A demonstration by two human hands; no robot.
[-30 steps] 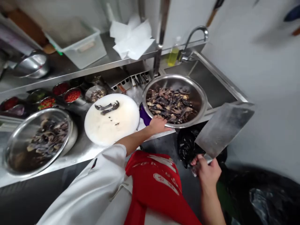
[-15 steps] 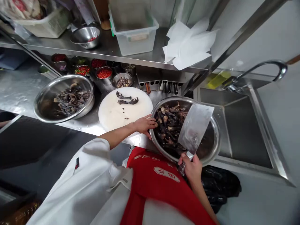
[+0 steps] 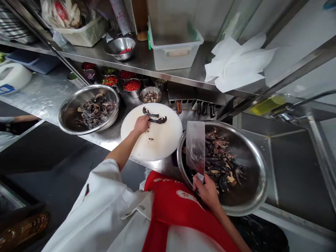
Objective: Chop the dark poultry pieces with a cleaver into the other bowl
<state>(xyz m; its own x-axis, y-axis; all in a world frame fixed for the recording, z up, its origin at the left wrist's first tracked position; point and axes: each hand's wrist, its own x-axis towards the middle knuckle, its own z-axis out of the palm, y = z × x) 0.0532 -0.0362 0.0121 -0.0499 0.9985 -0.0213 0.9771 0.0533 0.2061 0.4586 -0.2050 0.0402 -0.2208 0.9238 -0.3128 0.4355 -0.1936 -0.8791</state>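
Note:
On the round white cutting board [image 3: 162, 140] lie two black chicken feet [image 3: 159, 120], with a few dark scraps below them. My left hand [image 3: 142, 124] is closed at the left end of the lower foot and hides that end. A cleaver [image 3: 195, 145] is in my right hand [image 3: 206, 189], fingers wrapped round its handle. Its broad blade stands tilted up over the left part of a large steel bowl [image 3: 258, 164] holding many dark chicken feet [image 3: 219, 154]. Left of the board, another steel bowl [image 3: 63, 120] contains more dark chicken feet [image 3: 97, 110].
Behind the board stand small pots of chopped red chillies [image 3: 132, 86] and a bowl of chopped pieces [image 3: 150, 97]. Knives sit in a rack [image 3: 194, 101] under the steel shelf [image 3: 144, 66]. A sink [image 3: 301, 154] is at right. Another person's arm [image 3: 25, 119] shows at far left.
My left hand has left the right bowl's rim and reached the chicken feet on the board. The cleaver has swung left over the bowl, which now sits turned. The view has shifted left.

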